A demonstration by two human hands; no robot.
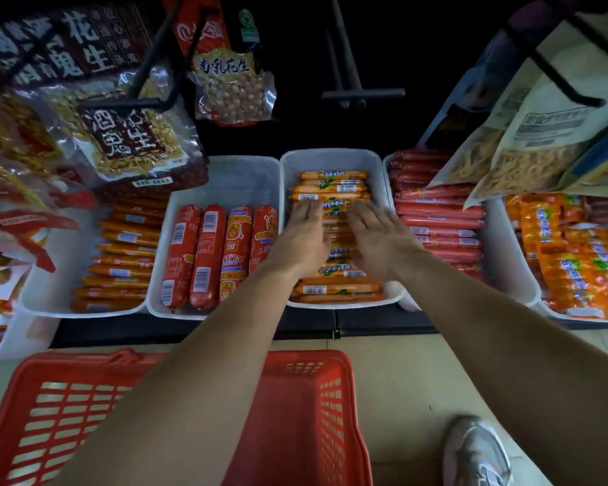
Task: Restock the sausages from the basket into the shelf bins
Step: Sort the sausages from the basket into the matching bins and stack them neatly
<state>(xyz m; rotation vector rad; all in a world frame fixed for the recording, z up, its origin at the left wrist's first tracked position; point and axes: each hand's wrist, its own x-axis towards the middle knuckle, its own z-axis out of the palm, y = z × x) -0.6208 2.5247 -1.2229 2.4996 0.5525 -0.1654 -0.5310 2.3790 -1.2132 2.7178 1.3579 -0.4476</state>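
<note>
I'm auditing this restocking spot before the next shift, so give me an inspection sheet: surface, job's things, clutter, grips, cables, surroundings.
Surface: dark shelf ledge carries white plastic bins side by side.
Job's things: thin orange-wrapped sausages lie crosswise in the middle white bin; red plastic lattice basket sits below, and its visible part shows no sausages.
Clutter: nothing seen.
Grips: left hand and right hand lie flat, fingers straight, on the orange sausages.
Cables: nothing seen.
Surroundings: fat red sausages in the bin to the left, thin red sausages to the right, hanging peanut bags above, grey shoe on pale floor tiles.
</note>
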